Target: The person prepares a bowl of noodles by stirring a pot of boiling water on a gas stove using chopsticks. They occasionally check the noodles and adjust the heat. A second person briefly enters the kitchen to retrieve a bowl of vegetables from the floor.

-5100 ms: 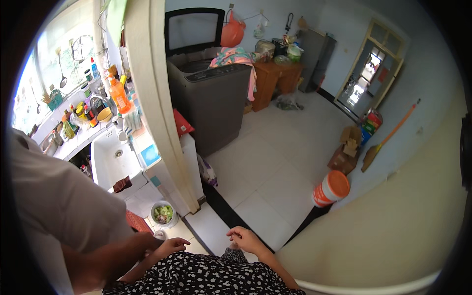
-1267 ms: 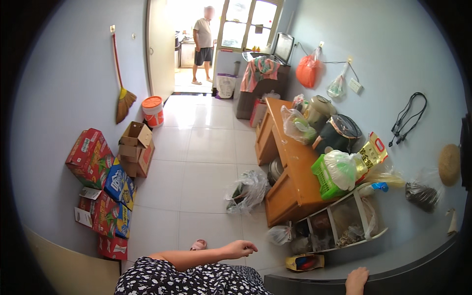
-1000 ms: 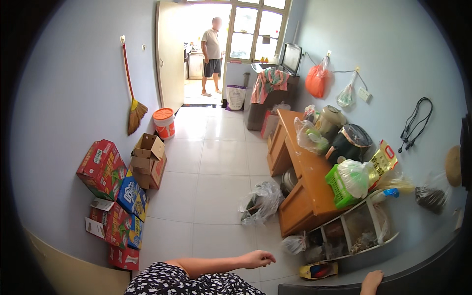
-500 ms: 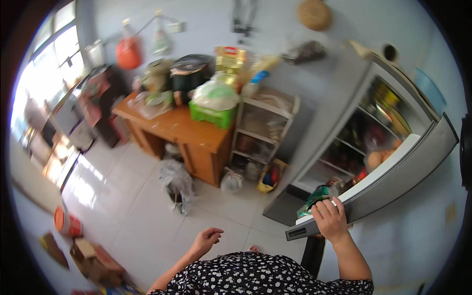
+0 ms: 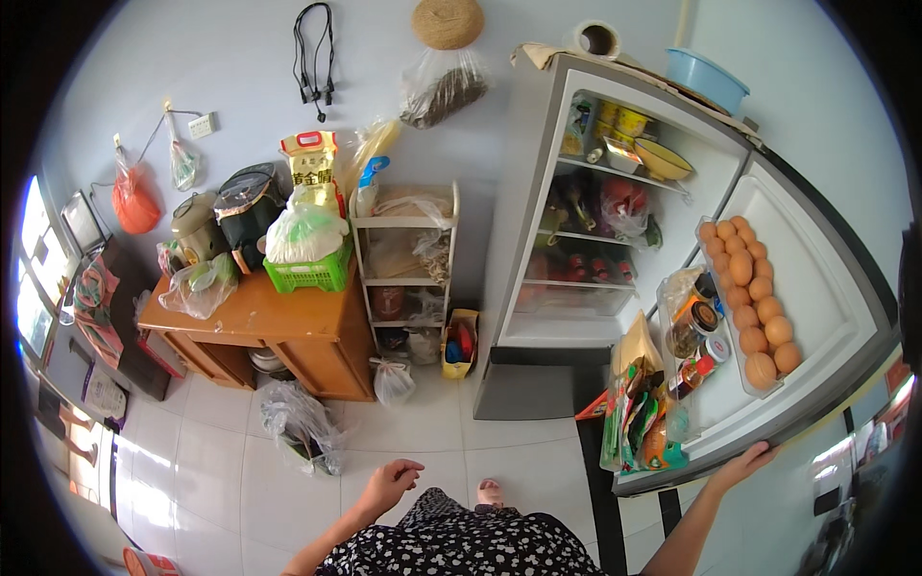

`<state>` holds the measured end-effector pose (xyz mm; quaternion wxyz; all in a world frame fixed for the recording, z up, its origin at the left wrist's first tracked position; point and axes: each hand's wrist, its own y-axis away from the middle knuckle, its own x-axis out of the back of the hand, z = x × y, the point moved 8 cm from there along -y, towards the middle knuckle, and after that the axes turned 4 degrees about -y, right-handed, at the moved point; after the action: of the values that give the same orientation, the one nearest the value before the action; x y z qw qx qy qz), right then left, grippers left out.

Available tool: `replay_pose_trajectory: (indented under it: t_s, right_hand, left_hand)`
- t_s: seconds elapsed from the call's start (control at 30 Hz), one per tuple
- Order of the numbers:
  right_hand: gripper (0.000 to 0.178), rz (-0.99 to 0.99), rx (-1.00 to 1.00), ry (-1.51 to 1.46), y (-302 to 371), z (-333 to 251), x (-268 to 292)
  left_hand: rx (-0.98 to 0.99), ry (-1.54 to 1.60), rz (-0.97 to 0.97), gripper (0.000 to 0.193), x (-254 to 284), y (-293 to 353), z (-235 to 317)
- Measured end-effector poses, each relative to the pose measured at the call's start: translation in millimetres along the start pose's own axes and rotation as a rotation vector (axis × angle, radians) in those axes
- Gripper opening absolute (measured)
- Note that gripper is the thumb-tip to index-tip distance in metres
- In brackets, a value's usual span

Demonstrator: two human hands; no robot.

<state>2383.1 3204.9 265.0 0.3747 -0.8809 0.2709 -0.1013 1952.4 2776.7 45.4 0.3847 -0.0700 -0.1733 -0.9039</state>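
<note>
My right hand (image 5: 738, 468) rests against the near edge of the grey refrigerator door (image 5: 706, 470), its fingers stretched out along that edge. The door stands wide, showing several brown eggs (image 5: 759, 300) in a clear rack and jars (image 5: 690, 328) beside them. Colourful packets (image 5: 642, 422) fill the lowest door shelf. Inside the refrigerator (image 5: 523, 288), a yellow bowl (image 5: 663, 160) sits on the top shelf, and bagged food (image 5: 624, 204) lies below. My left hand (image 5: 389, 483) hangs over the tiled floor in front of me, loosely curled, with nothing visible in it.
A wooden desk (image 5: 317, 331) carries a green basket (image 5: 312, 273), a dark pot (image 5: 248, 206) and bags. Between desk and refrigerator stands a white shelf rack (image 5: 403, 223). Plastic bags (image 5: 303, 422) lie on the floor. A blue basin (image 5: 706, 79) tops the refrigerator.
The refrigerator door has swung wider, bringing its eggs and jars into full sight. My right hand has shifted right along with it, its fingers straightening. The view has turned right.
</note>
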Motion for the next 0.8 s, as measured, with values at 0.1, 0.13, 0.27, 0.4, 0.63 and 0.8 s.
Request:
replay_pose_trajectory:
  t_s: [0.1, 0.13, 0.27, 0.4, 0.63, 0.8]
  right_hand:
    - [0.051, 0.020, -0.074, -0.123, -6.3, 5.7, 7.4]
    - [0.051, -0.012, -0.043, -0.062, -0.2, -0.6, 4.0]
    - [0.051, -0.252, 0.025, -0.109, 48.9, -14.4, -19.4]
    - [0.085, -0.538, 0.475, -0.060, 116.9, -53.8, -91.9]
    - [0.077, -0.571, 0.775, -0.358, 209.0, -216.6, -300.4]
    - [0.066, -0.598, 0.715, -0.094, 227.8, -235.9, -443.4]
  left_hand:
    - [0.067, 0.006, -0.020, 0.020, -0.1, 7.4, -1.4]
    - [0.068, 0.002, -0.016, 0.020, 0.0, 6.6, -2.3]
    - [0.078, -0.006, -0.005, 0.021, -1.8, -6.2, -8.2]
    - [0.031, 0.038, 0.002, 0.022, -17.9, -22.3, 8.6]
    - [0.127, 0.006, 0.191, 0.022, 1.6, -11.3, 16.6]
    - [0.222, 0.078, 0.505, 0.022, 44.2, 23.3, 14.0]
